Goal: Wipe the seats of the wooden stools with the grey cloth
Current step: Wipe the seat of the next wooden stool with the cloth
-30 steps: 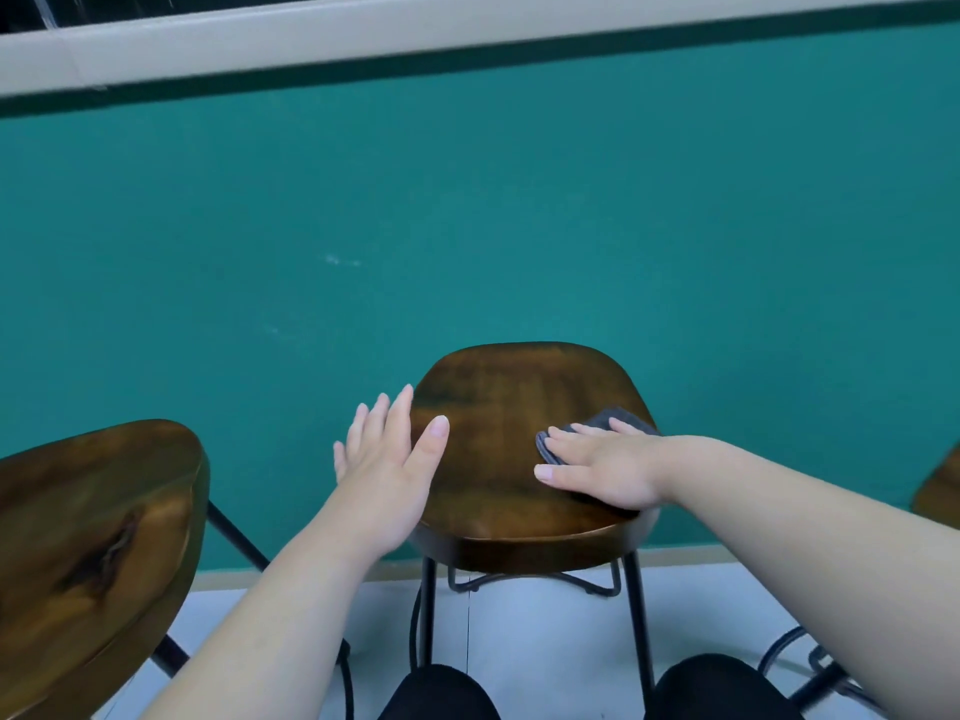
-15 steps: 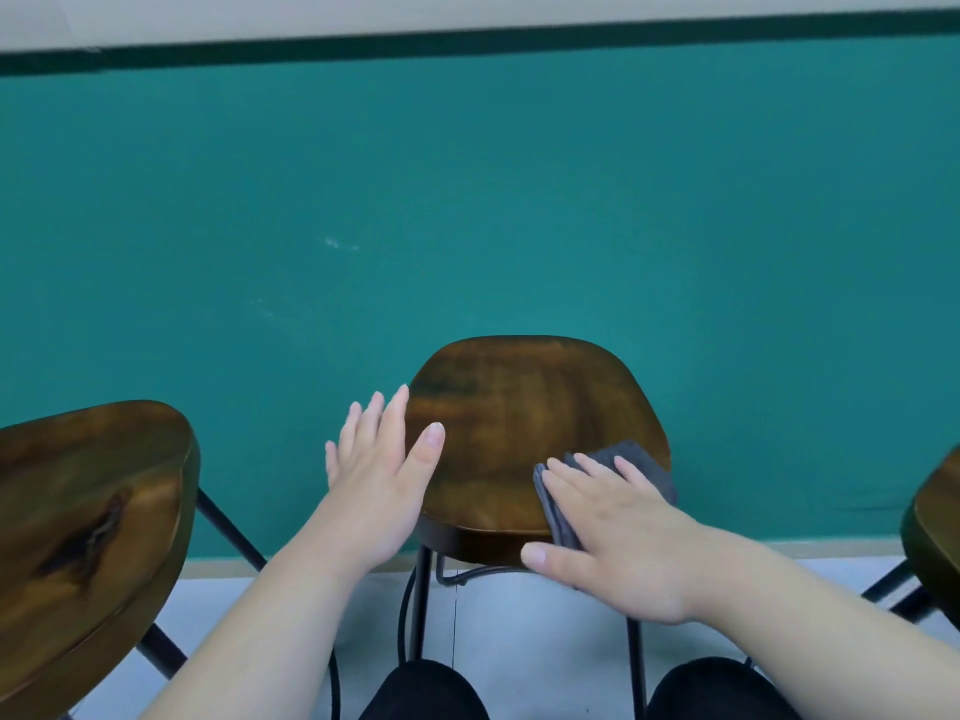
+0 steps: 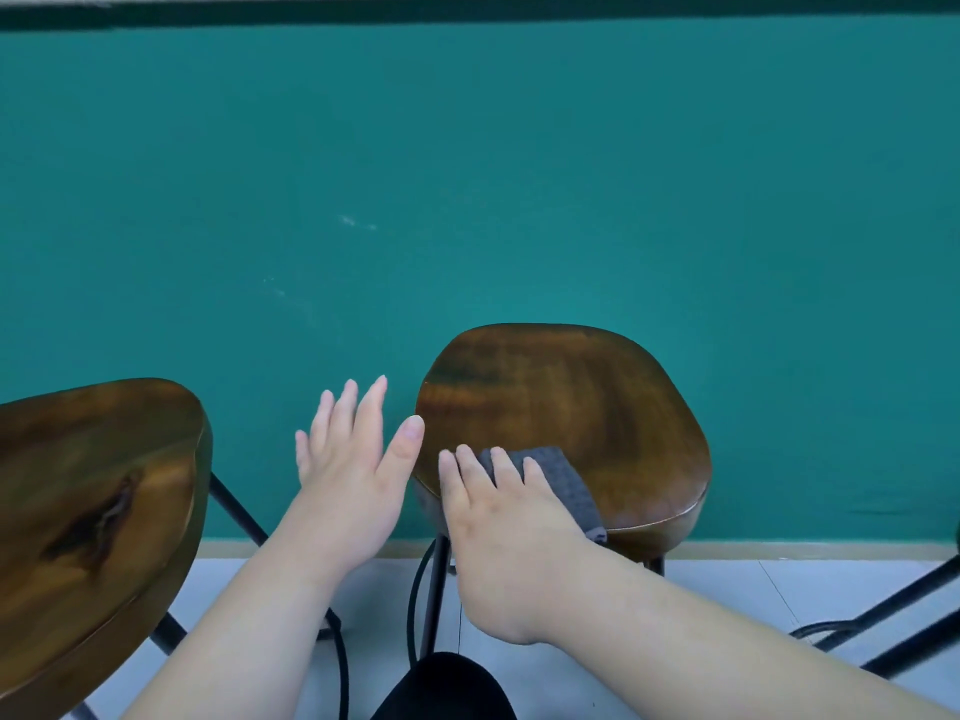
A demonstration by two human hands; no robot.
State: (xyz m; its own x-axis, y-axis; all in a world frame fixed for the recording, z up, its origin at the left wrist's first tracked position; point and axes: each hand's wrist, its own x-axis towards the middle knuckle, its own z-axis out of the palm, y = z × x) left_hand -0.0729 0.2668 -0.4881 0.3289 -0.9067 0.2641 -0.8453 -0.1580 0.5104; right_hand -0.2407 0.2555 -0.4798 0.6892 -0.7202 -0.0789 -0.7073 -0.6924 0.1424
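Fingers (image 3: 470, 478) of the right hand (image 3: 509, 543) lay straight and slightly apart on the grey cloth (image 3: 563, 478), pressing it flat onto the near left part of the middle stool (image 3: 571, 402) seat. Beside that seat's left rim, the left hand (image 3: 348, 485) hovered with its fingers straight and spread, holding nothing. A second stool (image 3: 93, 485) stood further left.

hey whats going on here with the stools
A person is wiping the seat of the middle stool. Their right hand presses the grey cloth flat on the near left part of the seat. The left hand is open beside the seat's left edge and holds nothing. The second stool, off to the left, has no hand on it.
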